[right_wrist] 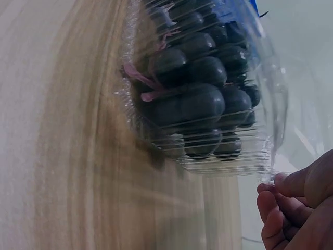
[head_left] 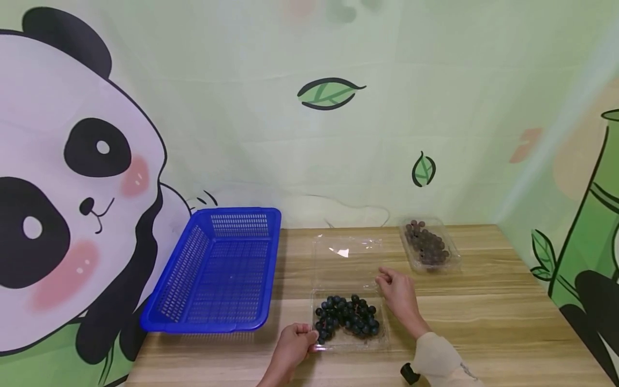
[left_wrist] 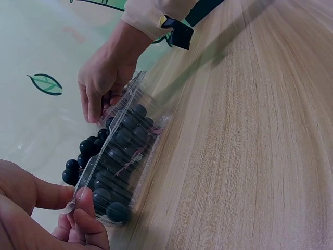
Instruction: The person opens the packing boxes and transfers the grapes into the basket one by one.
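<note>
A clear plastic clamshell box [head_left: 345,344] stands on the table with its lid [head_left: 345,269] folded back away from me. Dark grapes [head_left: 358,317] on their stems lie inside it. My left hand [head_left: 293,344] pinches the rim at the near left corner between thumb and fingers, as the left wrist view shows at the rim [left_wrist: 93,164]. At the far right corner, near the hinge, my right hand [head_left: 398,295] pinches the plastic edge. In the right wrist view the thumb and fingers [right_wrist: 291,185] meet at that edge, with the grapes seen through the ribbed wall.
A blue perforated plastic basket [head_left: 274,269] sits on the left of the wooden table [head_left: 483,312]. At the back right is another clear box [head_left: 454,260] holding dark reddish grapes [head_left: 427,244]. Behind the table hangs a printed panda backdrop [head_left: 232,134].
</note>
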Demonstrator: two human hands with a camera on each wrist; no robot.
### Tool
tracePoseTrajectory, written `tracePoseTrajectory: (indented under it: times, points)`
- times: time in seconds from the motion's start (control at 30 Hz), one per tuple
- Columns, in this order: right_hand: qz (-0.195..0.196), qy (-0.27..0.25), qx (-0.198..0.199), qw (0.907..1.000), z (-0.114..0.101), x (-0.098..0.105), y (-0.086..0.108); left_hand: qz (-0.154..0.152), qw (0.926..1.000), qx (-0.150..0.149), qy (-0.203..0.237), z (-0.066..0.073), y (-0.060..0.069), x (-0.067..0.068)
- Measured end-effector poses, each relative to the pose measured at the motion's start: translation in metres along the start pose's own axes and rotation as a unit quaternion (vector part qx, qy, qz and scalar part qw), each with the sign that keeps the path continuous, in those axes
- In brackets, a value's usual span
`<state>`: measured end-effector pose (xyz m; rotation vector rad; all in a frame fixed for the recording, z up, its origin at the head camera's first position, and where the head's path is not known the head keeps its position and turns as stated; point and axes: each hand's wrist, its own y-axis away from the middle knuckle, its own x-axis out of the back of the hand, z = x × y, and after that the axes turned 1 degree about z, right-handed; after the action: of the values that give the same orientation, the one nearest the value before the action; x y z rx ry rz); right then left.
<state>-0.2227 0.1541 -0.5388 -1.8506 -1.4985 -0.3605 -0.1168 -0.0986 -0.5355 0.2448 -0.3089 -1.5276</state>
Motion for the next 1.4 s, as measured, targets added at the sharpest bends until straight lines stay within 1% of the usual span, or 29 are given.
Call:
tracePoseTrajectory:
  times: [0.27,0.57,0.63,0.83,1.0,1.27,1.4]
  points:
    - [-0.008,0.000,-0.005,1.0000,0.0045,-0.0047,-0.0014,0.003,1.0000,0.005,0.003,-0.0003,0.0013,0.0002]
    - [-0.056,0.000,-0.028,0.9980,0.0058,-0.0046,-0.0036,0.005,1.0000,0.007,0.002,-0.0017,0.0000,0.0008]
    - [-0.063,0.004,-0.027,0.9976,0.0068,-0.0049,-0.0035,0.005,1.0000,0.005,0.003,-0.0019,-0.0003,0.0009]
    - [-0.064,0.010,-0.012,0.9978,0.0073,-0.0052,-0.0028,0.007,1.0000,0.003,0.001,-0.0014,0.0000,0.0006]
    - [-0.068,0.018,-0.008,0.9975,0.0069,-0.0049,-0.0030,0.008,1.0000,0.002,0.000,-0.0014,0.0002,0.0001]
    - [-0.062,0.014,-0.020,0.9978,0.0069,-0.0069,-0.0033,0.010,0.9999,0.001,0.003,-0.0019,-0.0001,0.0003]
    - [-0.061,0.019,-0.007,0.9979,0.0072,-0.0084,-0.0027,0.009,0.9999,0.001,0.004,-0.0023,0.0002,0.0003]
